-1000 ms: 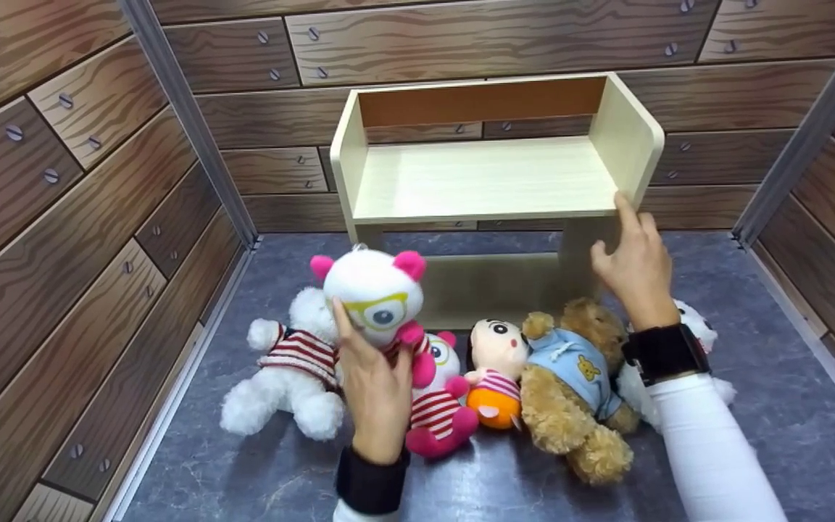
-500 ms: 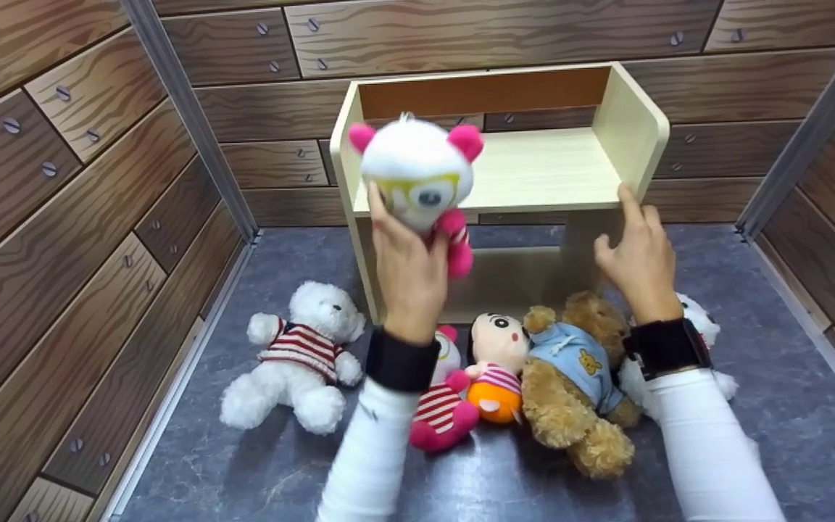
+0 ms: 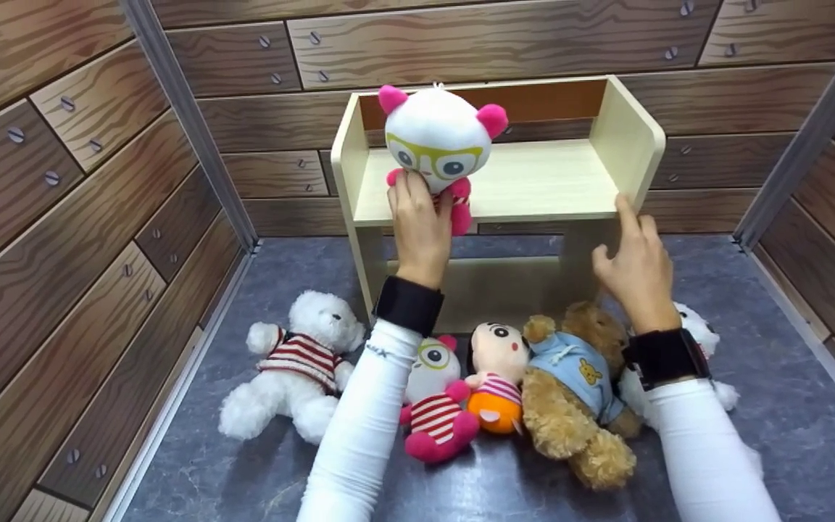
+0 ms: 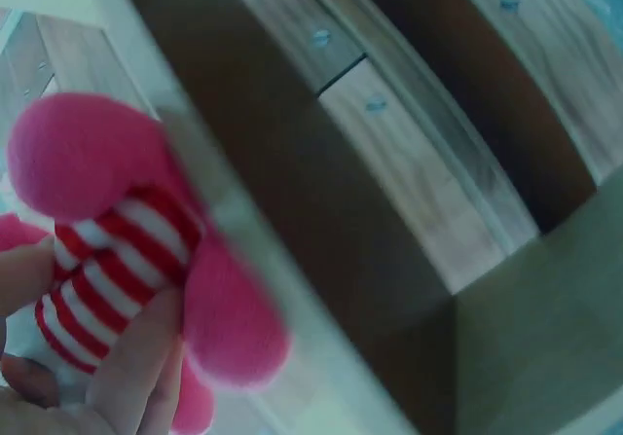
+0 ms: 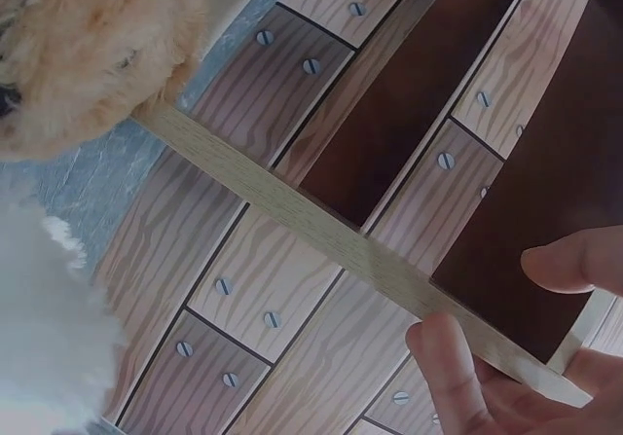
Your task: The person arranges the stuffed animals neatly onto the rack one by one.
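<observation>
A white plush panda point(image 3: 435, 134) with pink ears and printed yellow glasses is upright in my left hand point(image 3: 421, 235), over the left front of the pale wooden shelf point(image 3: 541, 174). My fingers wrap its striped body point(image 4: 112, 279); in the left wrist view its pink limbs overlap the shelf's board edge. My right hand point(image 3: 635, 268) touches the right front corner of the shelf, index finger extended and thumb apart from the panel. In the right wrist view, fingertips point(image 5: 438, 343) lie against the side panel point(image 5: 292, 216), with the thumb near the underside of the board.
On the grey floor in front of the shelf sit a white bear in a striped sweater point(image 3: 298, 366), a smaller pink-and-white panda point(image 3: 438, 406), a doll in orange shorts point(image 3: 497, 377), a brown bear in a blue hoodie point(image 3: 578, 384) and a white plush point(image 3: 700, 330). Wood-patterned walls point(image 3: 490, 43) enclose the area.
My left hand has carried the panda up and right from among the floor toys to the upper shelf, and the panda's face has turned toward the camera. My right hand stays at the shelf corner.
</observation>
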Motion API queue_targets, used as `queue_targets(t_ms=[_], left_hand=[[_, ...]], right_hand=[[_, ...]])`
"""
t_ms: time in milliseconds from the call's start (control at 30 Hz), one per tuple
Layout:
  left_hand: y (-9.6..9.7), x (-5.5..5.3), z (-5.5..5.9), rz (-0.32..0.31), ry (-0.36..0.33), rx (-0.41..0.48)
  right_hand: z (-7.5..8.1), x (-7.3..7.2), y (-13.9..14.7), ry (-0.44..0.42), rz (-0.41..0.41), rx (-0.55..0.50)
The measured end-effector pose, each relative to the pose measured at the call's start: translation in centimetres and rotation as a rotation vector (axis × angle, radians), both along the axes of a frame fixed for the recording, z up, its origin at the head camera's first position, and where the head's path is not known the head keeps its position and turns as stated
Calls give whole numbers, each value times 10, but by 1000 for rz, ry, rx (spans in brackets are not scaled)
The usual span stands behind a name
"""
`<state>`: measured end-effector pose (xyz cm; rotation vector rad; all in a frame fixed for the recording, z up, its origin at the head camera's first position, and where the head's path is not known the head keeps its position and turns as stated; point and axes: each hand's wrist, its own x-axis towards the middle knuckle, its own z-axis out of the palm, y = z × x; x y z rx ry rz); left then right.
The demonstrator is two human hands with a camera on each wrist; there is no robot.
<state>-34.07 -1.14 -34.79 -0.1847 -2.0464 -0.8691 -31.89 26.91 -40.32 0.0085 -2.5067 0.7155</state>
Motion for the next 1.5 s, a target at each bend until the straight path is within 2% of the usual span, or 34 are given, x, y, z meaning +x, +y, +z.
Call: queue_targets(t_ms=[167,333,433,667,900,1100,1233,1367,1500], left_hand=[[-1,-9,-10,88,18,-49],[-4,-11,-10,143,-43,-100],[-10,-15,-6,126,-91,-77],[-18,-33,6,54,-209,-33],[-16,-46,9,62,-251,-64],[-8,-54,10,9,-294,-64],[-5,-58,11,11,-285,-61],[-4,-60,8,19,-227,-54],[-2,-59,2,-43,-148,-87]], right_hand=[[-5,0,-5,16,1,4],[-10,-2,-10,72,-17,2],[-13,-4,-15,99,-22,-1],[-14,-5,-15,90,-30,-1],[-12,-3,-10,96,-33,4],[-12,-1,-3,101,-54,4],[-10,-2,-1,122,-67,-2],[-8,-3,-3,130,-65,1],[-8,-3,-3,114,-60,5]])
